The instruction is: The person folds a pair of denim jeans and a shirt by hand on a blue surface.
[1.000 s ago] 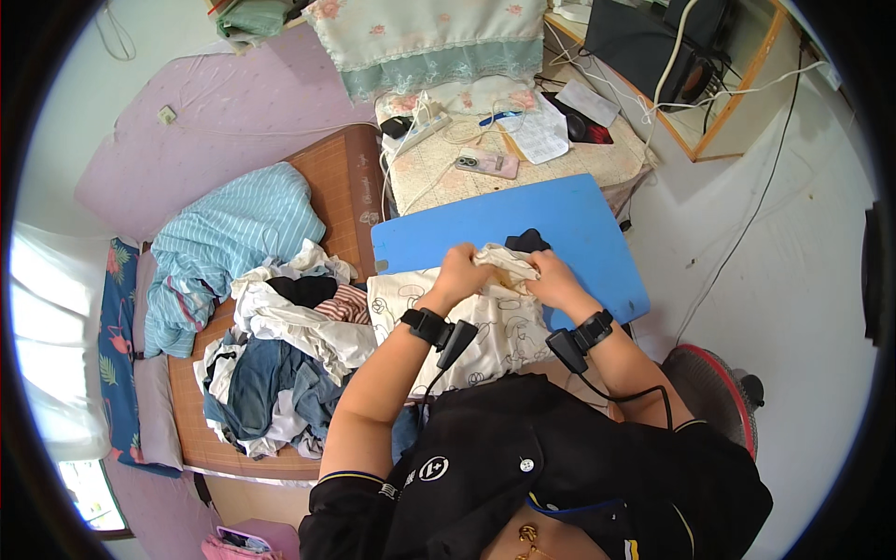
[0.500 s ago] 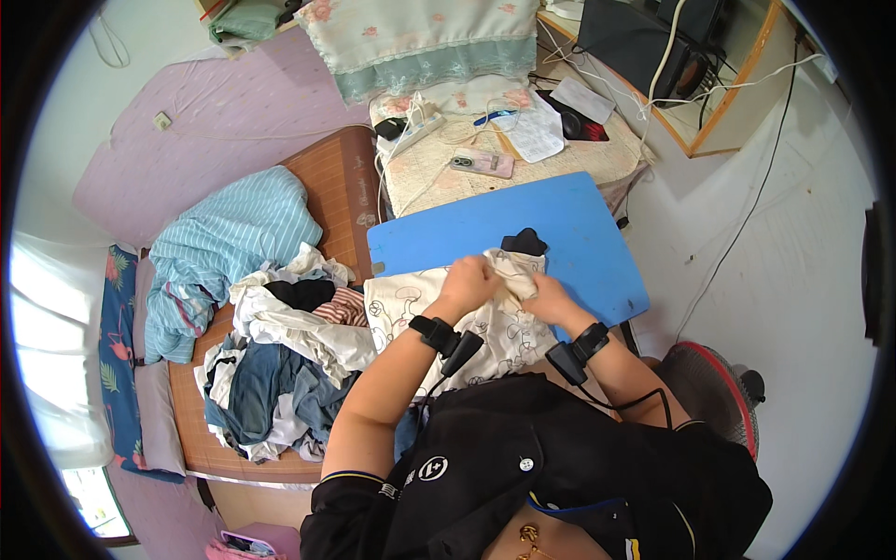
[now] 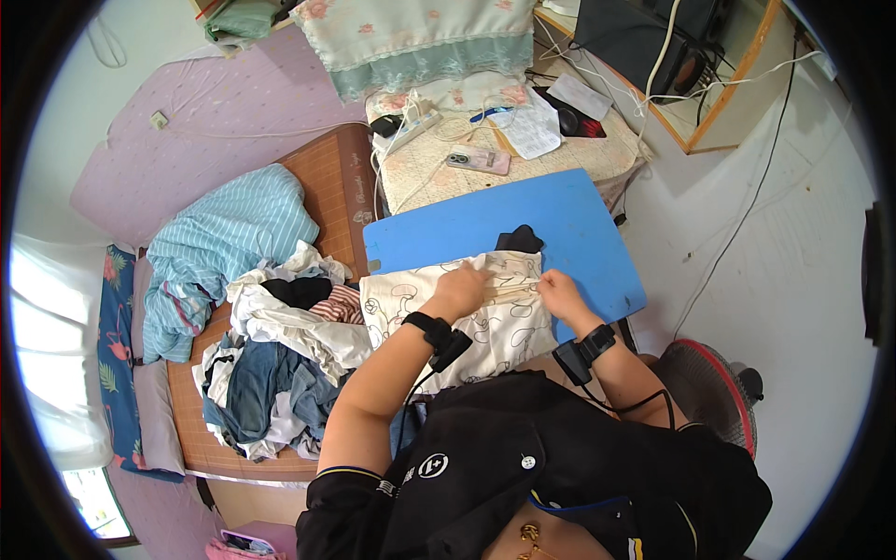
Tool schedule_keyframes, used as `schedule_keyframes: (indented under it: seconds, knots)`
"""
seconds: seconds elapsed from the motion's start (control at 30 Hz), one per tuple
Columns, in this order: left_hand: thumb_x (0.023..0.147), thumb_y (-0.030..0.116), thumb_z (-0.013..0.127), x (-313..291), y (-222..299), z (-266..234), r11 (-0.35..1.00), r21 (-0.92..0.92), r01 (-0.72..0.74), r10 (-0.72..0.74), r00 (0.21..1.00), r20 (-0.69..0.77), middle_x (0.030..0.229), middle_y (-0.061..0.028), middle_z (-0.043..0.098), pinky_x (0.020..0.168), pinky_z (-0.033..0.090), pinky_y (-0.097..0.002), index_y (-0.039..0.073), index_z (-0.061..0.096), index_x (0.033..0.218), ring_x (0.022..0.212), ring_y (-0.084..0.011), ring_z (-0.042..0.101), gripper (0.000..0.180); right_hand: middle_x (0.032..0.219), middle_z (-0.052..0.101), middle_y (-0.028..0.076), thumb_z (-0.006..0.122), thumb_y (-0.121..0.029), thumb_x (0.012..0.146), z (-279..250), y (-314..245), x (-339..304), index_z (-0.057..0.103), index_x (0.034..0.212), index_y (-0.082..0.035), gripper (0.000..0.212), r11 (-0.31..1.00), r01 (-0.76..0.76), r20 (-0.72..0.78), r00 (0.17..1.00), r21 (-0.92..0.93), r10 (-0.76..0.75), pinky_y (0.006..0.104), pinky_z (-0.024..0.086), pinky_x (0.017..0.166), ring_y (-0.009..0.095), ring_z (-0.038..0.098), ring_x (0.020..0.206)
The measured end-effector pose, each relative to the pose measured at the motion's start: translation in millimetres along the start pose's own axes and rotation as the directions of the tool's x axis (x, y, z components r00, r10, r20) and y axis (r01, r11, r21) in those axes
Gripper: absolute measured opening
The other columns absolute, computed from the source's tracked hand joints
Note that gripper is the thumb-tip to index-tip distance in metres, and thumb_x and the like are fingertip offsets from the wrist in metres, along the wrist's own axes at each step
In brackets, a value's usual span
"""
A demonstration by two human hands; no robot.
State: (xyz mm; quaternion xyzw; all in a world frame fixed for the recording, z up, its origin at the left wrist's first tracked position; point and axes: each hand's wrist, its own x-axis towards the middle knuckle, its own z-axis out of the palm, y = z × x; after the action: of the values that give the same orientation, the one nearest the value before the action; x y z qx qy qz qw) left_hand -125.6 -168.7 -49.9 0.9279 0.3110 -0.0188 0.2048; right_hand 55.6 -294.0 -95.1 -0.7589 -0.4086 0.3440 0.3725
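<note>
A cream cloth garment (image 3: 509,322) with dark line drawings lies spread over a blue board (image 3: 583,219), its near part close to my body. My left hand (image 3: 462,289) rests on the upper middle of the cloth, fingers reaching forward over it. At the cloth's right edge, my right hand (image 3: 563,294) pinches the fabric with closed fingers. Creases run through the cloth between both hands. A small black cloth item (image 3: 520,240) lies on the board just beyond the garment's far edge. Both wrists wear black straps with cabled devices.
Left of the board, a heap of clothes (image 3: 271,383) lies on a brown mat (image 3: 336,177), beside a blue striped bedcover (image 3: 229,224). Behind the board stands a covered table (image 3: 411,182) with a phone (image 3: 478,160), papers and cables. A fan (image 3: 714,387) stands at the right.
The far edge of the garment, bunched up between my hands before, now lies flatter. My left hand has moved down onto the cloth; my right hand has shifted slightly right.
</note>
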Motion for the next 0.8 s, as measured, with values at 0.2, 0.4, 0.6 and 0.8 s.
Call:
schedule_keyframes:
  seconds: [0.2,0.4,0.6,0.8]
  knots:
    - [0.077,0.032,0.053,10,-26,-28,0.907,-0.280,0.313,-0.353,0.929,-0.107,0.070,-0.0174,0.063,0.064,0.050,-0.0370,0.001,0.064,0.078,0.070,-0.0300,0.062,0.033,0.085,0.060,0.018,0.058,-0.033,0.082,-6,-50,-28,0.049,0.101,-0.002,0.038,0.969,0.245,0.126,0.961,0.021,-0.246,0.0344,0.045,0.066,0.026,0.059,0.078]
    - [0.073,0.036,0.057,2,-14,-64,0.819,-0.416,0.395,-0.479,0.870,-0.118,0.085,-0.0229,0.062,0.077,0.047,-0.0366,-0.003,0.064,0.087,0.086,-0.0341,0.060,0.042,0.080,0.058,0.017,0.054,-0.031,0.086,-9,-63,-27,0.055,0.094,0.000,0.032,0.927,0.362,0.166,0.924,-0.092,-0.345,0.0335,0.044,0.062,0.026,0.057,0.070]
    - [0.075,0.044,0.065,-29,-47,-58,0.555,-0.832,0.007,-0.312,0.929,-0.200,0.139,-0.0229,0.018,0.092,0.038,-0.0349,-0.003,0.001,0.136,0.114,-0.0295,0.044,0.100,0.058,0.051,0.013,0.050,-0.031,0.089,-6,-18,-13,0.059,0.082,0.002,0.034,0.934,0.356,-0.065,0.932,-0.032,-0.357,0.0325,0.040,0.054,0.018,0.044,0.053]
    - [0.070,0.040,0.071,-135,-170,34,0.581,-0.686,0.438,-0.637,0.770,-0.047,0.110,-0.0252,0.053,0.083,0.044,-0.0335,-0.013,0.040,0.116,0.102,-0.0289,0.053,0.077,0.071,0.060,0.008,0.053,-0.021,0.086,-33,98,21,0.060,0.089,0.006,0.028,0.960,-0.140,-0.066,0.985,0.243,0.160,0.0284,0.042,0.059,0.013,0.052,0.063]
